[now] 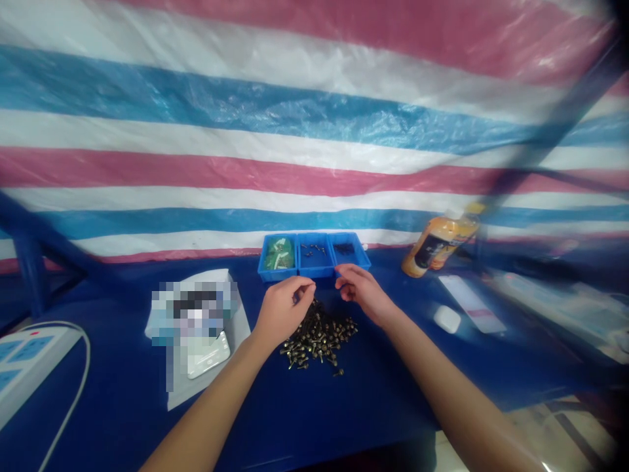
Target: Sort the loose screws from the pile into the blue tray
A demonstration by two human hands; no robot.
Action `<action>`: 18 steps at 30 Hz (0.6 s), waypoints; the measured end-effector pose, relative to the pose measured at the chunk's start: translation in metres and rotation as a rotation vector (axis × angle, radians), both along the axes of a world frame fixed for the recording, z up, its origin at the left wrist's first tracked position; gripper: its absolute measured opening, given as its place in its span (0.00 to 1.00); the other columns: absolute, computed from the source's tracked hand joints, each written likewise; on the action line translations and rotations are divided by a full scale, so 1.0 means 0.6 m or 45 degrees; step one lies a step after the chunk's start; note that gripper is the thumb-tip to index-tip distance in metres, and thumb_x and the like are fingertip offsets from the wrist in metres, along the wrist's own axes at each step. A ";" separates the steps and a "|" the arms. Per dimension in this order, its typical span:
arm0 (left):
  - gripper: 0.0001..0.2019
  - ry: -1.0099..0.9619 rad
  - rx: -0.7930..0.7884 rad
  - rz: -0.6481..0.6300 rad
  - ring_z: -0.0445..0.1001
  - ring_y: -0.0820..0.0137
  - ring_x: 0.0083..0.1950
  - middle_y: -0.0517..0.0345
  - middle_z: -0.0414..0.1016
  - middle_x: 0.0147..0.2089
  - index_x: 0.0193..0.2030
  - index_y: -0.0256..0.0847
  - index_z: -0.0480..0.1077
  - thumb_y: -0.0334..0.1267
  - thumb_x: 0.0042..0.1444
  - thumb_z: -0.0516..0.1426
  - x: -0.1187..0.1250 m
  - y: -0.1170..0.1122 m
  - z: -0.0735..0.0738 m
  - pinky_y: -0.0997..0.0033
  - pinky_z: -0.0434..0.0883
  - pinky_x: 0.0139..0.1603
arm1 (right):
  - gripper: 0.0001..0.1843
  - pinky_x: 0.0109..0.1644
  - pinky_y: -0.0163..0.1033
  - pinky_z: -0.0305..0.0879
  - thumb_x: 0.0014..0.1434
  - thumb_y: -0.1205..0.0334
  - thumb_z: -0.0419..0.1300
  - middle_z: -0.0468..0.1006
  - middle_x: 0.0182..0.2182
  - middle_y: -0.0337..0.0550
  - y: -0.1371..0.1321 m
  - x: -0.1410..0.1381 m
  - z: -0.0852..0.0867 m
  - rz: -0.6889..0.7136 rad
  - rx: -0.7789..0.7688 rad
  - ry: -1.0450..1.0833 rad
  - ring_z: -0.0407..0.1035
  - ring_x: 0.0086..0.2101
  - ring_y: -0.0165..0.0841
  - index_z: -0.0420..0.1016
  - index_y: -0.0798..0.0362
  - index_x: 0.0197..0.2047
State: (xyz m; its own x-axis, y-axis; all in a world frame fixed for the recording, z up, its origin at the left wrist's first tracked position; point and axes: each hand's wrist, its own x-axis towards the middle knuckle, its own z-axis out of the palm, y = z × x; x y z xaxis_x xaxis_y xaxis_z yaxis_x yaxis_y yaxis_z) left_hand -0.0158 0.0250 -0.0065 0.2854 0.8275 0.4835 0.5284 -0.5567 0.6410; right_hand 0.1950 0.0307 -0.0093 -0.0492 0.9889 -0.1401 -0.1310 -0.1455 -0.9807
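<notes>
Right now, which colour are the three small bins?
The bins are blue, best seen in the head view.

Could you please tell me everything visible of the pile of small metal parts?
The pile is a loose heap of many small, screw-like parts with wide heads and thin shafts, metallic-looking in dark and brassy tones. They lie at mixed angles on the blue table, nearer the camera than the blue trays. The heap is dense in the middle and looser toward its near edge, where one part lies apart. The left grip overlaps its far left edge in view; whether they touch is unclear.
</notes>
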 end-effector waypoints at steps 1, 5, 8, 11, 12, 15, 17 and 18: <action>0.09 0.012 0.001 0.021 0.72 0.72 0.32 0.60 0.77 0.34 0.39 0.43 0.75 0.39 0.64 0.54 -0.001 0.001 0.000 0.73 0.67 0.36 | 0.18 0.27 0.33 0.59 0.57 0.49 0.62 0.74 0.27 0.38 -0.001 0.002 0.001 0.101 0.067 -0.156 0.64 0.22 0.27 0.73 0.53 0.45; 0.08 0.121 -0.009 0.099 0.74 0.70 0.34 0.59 0.79 0.38 0.42 0.45 0.75 0.39 0.64 0.53 -0.008 0.007 -0.001 0.71 0.68 0.38 | 0.10 0.38 0.38 0.64 0.60 0.58 0.59 0.78 0.32 0.41 -0.005 0.012 0.000 0.294 0.447 -0.876 0.69 0.30 0.31 0.79 0.51 0.42; 0.09 0.284 -0.023 0.070 0.76 0.67 0.38 0.59 0.79 0.41 0.44 0.47 0.75 0.37 0.63 0.53 -0.014 0.010 -0.003 0.69 0.68 0.40 | 0.11 0.45 0.39 0.64 0.61 0.64 0.59 0.79 0.39 0.42 -0.009 0.012 -0.006 0.344 0.647 -1.201 0.71 0.36 0.33 0.81 0.49 0.44; 0.10 0.442 -0.033 0.019 0.77 0.65 0.42 0.59 0.78 0.43 0.44 0.48 0.75 0.37 0.64 0.52 -0.015 0.009 -0.006 0.68 0.69 0.40 | 0.13 0.48 0.38 0.64 0.63 0.64 0.58 0.78 0.40 0.43 -0.014 0.000 -0.014 0.445 0.709 -1.291 0.72 0.39 0.33 0.80 0.48 0.49; 0.10 0.479 -0.031 0.008 0.76 0.65 0.43 0.59 0.78 0.44 0.44 0.48 0.75 0.37 0.64 0.51 -0.015 0.008 -0.007 0.68 0.69 0.41 | 0.14 0.49 0.38 0.64 0.64 0.64 0.58 0.78 0.41 0.44 -0.016 -0.004 -0.016 0.458 0.717 -1.307 0.72 0.40 0.33 0.79 0.47 0.51; 0.11 0.549 -0.016 -0.012 0.75 0.63 0.48 0.58 0.78 0.46 0.45 0.48 0.74 0.35 0.64 0.51 -0.013 0.005 -0.012 0.67 0.69 0.43 | 0.14 0.50 0.38 0.63 0.66 0.63 0.57 0.76 0.41 0.44 -0.020 -0.015 -0.022 0.464 0.723 -1.356 0.71 0.42 0.34 0.78 0.46 0.52; 0.11 0.577 -0.022 -0.026 0.74 0.62 0.49 0.58 0.77 0.46 0.45 0.47 0.74 0.35 0.63 0.51 -0.013 0.004 -0.014 0.66 0.70 0.44 | 0.13 0.49 0.37 0.63 0.66 0.63 0.57 0.76 0.41 0.43 -0.019 -0.019 -0.025 0.453 0.711 -1.376 0.71 0.42 0.34 0.80 0.46 0.49; 0.11 0.587 -0.033 -0.036 0.74 0.62 0.48 0.58 0.77 0.46 0.45 0.47 0.74 0.35 0.63 0.51 -0.013 0.004 -0.016 0.66 0.70 0.44 | 0.12 0.49 0.37 0.63 0.66 0.63 0.57 0.76 0.41 0.43 -0.018 -0.020 -0.027 0.448 0.707 -1.380 0.71 0.42 0.33 0.80 0.46 0.48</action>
